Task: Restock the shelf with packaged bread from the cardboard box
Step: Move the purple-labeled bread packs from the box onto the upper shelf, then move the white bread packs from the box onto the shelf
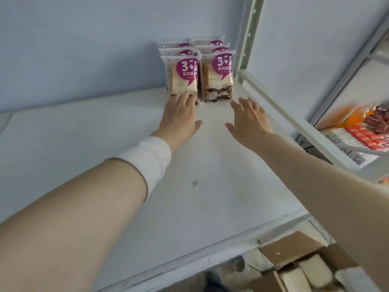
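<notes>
Standing upright at the far right of the white shelf [147, 186], six bread packets are seen in two columns of three, set against the blue back wall [84, 49] and close to the grey upright post [248, 34]. The front left packet [182, 75] is touched at its lower edge by the fingertips of the left hand [179, 114], which is held flat with fingers together and nothing gripped. A white wristband [147, 159] is worn on the left forearm. The right hand [249, 118] is held spread and empty, just near of the front right packet [217, 77] and apart from it. The cardboard box [294, 249] is observed at the near right, below the shelf edge, flaps raised, with pale packets [315, 268] inside. Boxed goods [362, 135] are noted on a neighbouring shelf at right.
</notes>
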Demonstrator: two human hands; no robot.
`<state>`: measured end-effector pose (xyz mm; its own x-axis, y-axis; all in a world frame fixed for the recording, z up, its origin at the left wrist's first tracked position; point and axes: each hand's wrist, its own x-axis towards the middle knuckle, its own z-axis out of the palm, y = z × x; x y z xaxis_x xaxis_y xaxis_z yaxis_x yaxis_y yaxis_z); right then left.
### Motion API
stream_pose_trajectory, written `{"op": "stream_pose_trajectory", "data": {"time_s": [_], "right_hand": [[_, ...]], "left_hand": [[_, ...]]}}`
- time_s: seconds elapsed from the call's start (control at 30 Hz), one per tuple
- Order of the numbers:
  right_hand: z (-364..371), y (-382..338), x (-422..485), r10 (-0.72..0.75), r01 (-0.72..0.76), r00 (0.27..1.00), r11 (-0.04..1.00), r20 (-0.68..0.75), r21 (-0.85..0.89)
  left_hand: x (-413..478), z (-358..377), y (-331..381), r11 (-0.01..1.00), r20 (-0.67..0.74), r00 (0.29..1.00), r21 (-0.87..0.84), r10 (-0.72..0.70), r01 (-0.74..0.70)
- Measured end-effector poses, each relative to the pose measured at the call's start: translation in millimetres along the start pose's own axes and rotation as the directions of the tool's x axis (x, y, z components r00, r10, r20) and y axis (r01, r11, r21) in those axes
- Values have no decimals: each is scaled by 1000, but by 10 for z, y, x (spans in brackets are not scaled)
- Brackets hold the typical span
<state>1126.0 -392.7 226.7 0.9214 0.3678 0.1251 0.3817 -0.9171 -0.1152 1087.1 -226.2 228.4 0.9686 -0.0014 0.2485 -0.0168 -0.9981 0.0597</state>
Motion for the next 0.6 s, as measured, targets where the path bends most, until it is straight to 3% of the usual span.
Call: {"op": "stream_pose_trajectory", "data": {"time_s": [0.1,0.23,0.33,0.43,0.6], "right_hand": [[-49,-25,-566,4,8,997,989,81,-146],[-206,79,-1358,49,-13,973,987,225,-161],[-312,310,-1936,64,-23,968,985,241,-172],[-335,605,-2521,164,-122,946,979,279,-162],[-84,1303,-3752,368,-315,843,929,392,-193]], "left_hand": [[-425,-132,237,980,195,971,114,138,-162],[-931,-355,671,963,367,906,78,211,-256],[-1219,-436,1111,925,389,860,50,330,-377],[-1485,-405,1567,854,400,810,112,429,-508],[-2080,3,2520,715,487,682,153,546,-682]]}}
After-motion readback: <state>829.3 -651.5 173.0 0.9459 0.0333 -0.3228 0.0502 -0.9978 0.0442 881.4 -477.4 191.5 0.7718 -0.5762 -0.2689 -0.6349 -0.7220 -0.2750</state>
